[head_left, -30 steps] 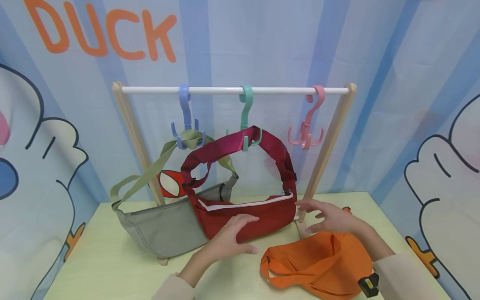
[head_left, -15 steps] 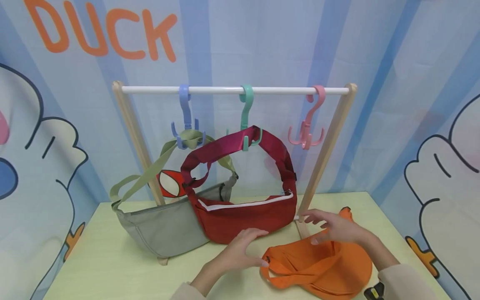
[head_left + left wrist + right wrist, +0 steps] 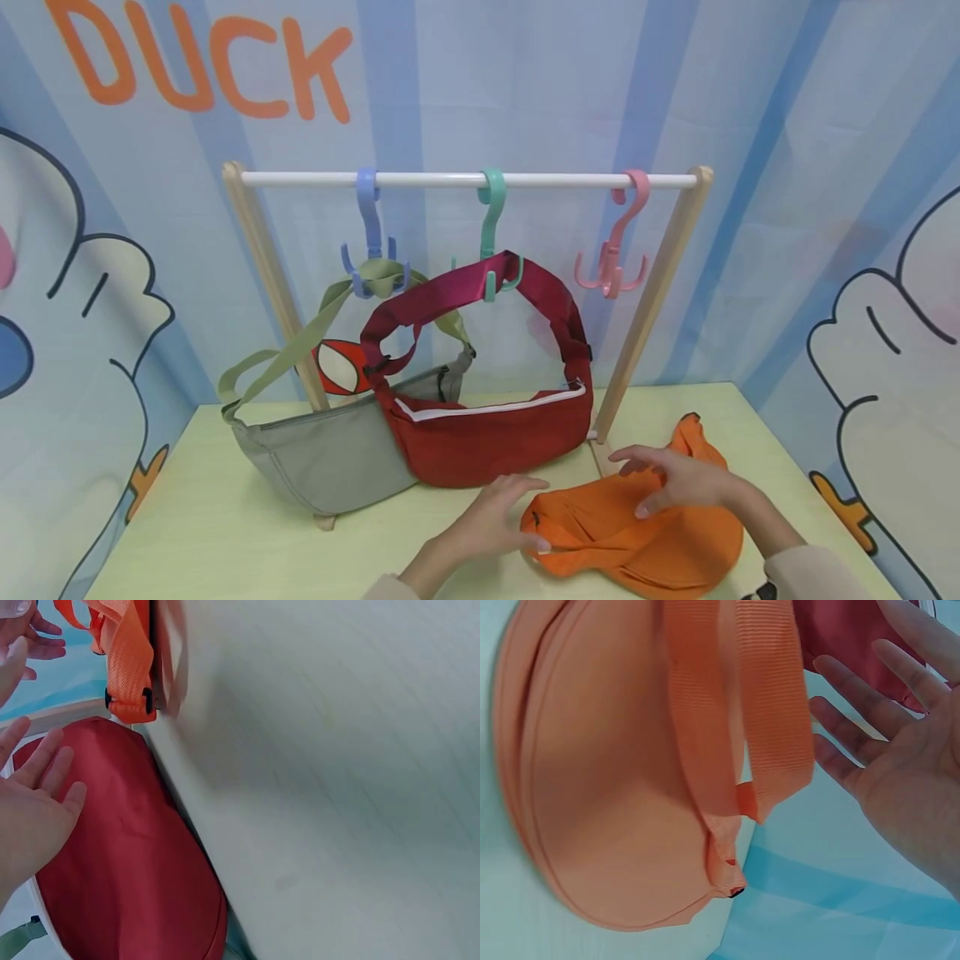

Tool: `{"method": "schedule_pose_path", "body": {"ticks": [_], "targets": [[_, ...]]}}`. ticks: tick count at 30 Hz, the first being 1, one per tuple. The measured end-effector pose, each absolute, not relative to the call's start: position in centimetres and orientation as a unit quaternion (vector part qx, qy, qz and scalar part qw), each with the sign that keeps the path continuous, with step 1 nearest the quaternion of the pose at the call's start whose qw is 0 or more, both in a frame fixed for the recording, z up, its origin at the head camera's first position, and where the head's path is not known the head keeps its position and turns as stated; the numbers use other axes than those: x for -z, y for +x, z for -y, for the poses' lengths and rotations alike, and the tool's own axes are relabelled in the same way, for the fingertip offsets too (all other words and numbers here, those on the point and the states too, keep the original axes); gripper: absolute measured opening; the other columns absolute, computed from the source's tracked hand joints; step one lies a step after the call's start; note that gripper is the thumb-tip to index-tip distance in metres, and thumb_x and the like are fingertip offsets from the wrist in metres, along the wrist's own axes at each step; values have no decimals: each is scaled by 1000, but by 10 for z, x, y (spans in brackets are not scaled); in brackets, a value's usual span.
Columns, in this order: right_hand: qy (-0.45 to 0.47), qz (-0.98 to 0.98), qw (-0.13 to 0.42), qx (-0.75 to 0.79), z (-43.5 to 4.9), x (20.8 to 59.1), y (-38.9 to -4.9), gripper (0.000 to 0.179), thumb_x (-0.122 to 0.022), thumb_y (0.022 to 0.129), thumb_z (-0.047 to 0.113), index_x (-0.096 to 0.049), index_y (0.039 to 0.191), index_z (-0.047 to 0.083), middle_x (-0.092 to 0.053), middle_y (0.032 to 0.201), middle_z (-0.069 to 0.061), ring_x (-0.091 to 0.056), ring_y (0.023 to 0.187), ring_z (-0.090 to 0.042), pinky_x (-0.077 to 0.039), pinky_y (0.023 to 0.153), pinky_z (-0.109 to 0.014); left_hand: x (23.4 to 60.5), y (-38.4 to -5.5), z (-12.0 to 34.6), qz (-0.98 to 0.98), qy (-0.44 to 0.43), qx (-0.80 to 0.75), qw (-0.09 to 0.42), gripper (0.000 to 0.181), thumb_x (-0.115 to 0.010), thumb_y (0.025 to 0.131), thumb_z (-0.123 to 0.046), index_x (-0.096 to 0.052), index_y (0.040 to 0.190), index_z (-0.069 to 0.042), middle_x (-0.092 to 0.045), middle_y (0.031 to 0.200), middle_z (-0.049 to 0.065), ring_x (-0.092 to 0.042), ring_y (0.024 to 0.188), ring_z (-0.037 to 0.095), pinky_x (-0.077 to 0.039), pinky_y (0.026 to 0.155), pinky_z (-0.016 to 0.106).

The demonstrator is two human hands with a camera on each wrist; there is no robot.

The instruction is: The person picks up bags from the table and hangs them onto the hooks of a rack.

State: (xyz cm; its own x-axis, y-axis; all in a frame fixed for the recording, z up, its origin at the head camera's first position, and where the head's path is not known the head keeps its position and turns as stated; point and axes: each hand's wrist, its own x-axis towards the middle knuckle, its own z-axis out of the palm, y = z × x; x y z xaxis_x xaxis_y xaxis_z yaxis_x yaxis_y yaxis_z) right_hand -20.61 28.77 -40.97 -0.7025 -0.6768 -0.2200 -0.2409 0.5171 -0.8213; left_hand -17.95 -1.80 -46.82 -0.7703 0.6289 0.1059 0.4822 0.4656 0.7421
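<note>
On the left of the rack (image 3: 435, 179), a grey bag (image 3: 322, 462) is hung from the blue hook (image 3: 368, 204); beside it, a red bag (image 3: 487, 450) is hung from the green hook (image 3: 492, 208). Farther right, the left hand (image 3: 491, 521), spread, has been lowered beside the orange bag (image 3: 637, 542), which is laid on the table (image 3: 187, 533). Above that bag, the right hand (image 3: 678, 479), also spread, has been brought down; contact cannot be told. Work seems turned to it now.

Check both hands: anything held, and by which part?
Nothing held. Left hand and right hand are near the orange bag; neither grips it.
</note>
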Motion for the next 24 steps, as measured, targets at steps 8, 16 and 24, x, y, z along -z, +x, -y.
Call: {"method": "schedule_pose_path", "body": {"ticks": [8, 16, 24], "targets": [[-297, -830, 270, 388, -296, 417, -201, 59, -70, 80, 16, -43, 128, -5, -49, 121, -25, -43, 110, -47, -31, 88, -62, 473, -178, 9, -849, 342, -395, 82, 62, -76, 74, -33, -51, 127, -11, -51, 125, -1, -41, 119, 17, -30, 99, 43], [-289, -824, 282, 397, -306, 426, -198, 58, -69, 81, 14, -43, 128, -7, -48, 122, -25, -43, 109, -46, -33, 87, -61, 476, -174, -1, -847, 355, -385, 95, 62, -74, 75, -34, -50, 128, -11, -52, 124, 0, -41, 117, 16, -33, 97, 38], [-296, -821, 272, 406, -318, 432, -193, 55, -67, 82, 13, -43, 127, -7, -47, 122, -27, -46, 109, -40, -38, 88, -48, 482, -169, -13, -853, 363, -364, 87, 62, -75, 74, -35, -52, 126, -11, -52, 126, 0, -42, 117, 14, -33, 97, 35]]}}
